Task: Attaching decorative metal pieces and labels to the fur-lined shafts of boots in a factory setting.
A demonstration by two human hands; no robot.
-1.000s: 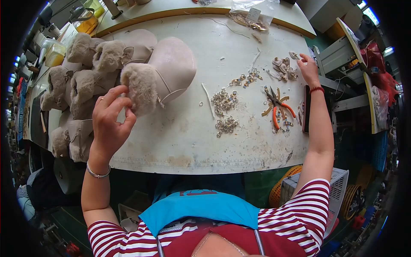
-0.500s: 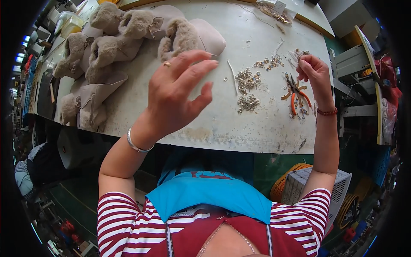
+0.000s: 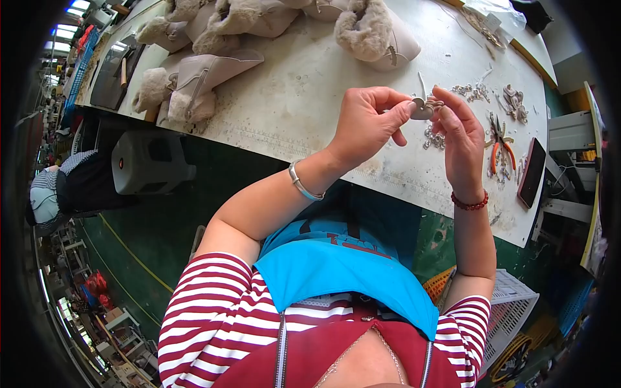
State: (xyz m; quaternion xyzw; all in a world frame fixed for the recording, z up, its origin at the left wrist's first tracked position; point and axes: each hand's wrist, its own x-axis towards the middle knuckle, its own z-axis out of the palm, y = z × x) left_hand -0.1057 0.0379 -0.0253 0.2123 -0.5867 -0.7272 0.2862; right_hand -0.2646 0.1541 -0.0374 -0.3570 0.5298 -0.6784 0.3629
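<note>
Over the worktable, my two hands meet around a small beige trim piece (image 3: 422,113). Thumb and forefinger of my left hand (image 3: 370,126) pinch one side of it. Fingertips of my right hand (image 3: 460,132) close on its other end, where something shiny like a metal ring shows; the exact shape is partly covered by fingers. Loose metal rings (image 3: 435,137) lie under my right hand, and more rings (image 3: 471,92) are scattered beyond it. Orange-handled pliers (image 3: 501,145) rest right of that hand, beside a small heap of beige trim pieces (image 3: 513,103).
Beige fur-lined boots (image 3: 213,74) crowd the far left, and another boot (image 3: 372,32) lies farther back at the middle. A phone (image 3: 532,172) is at the table's right edge. A clear bag (image 3: 485,26) sits at the far right. Below stands a white crate (image 3: 511,304).
My left hand, spread before, has moved right and now pinches the beige piece. My right hand has come in toward it. The view has shifted, and the phone now shows.
</note>
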